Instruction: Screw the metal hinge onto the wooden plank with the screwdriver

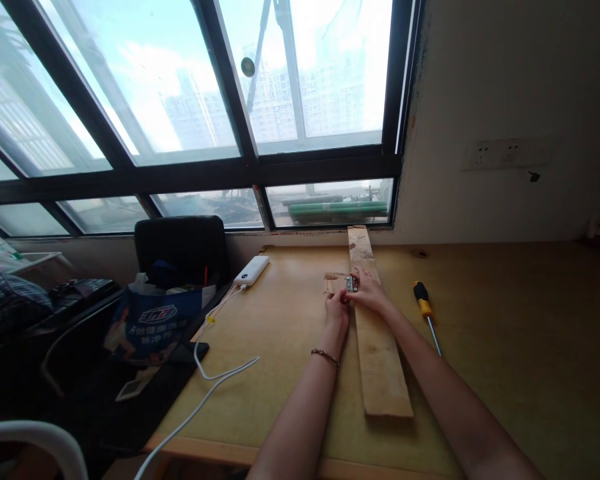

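A small silvery metal hinge (351, 284) lies where a short wood block (334, 283) meets the left edge of a long wooden board (383, 360). My right hand (370, 291) rests over the board, its fingers closed around the hinge's right side. Just below the block, my left hand (337, 308) has its fingertips pinched together at the hinge's lower edge; whatever is between them is too small to make out. To the right of my right forearm lies a screwdriver (423, 301) with a black and yellow handle, its shaft pointing toward me.
A white power bank (252, 271) with a white cable (220, 377) lies along the left side of the wooden table (280, 393). Beyond the left edge, a blue bag (153, 323) sits on a black chair (180, 243). Windows and a wall stand behind the table.
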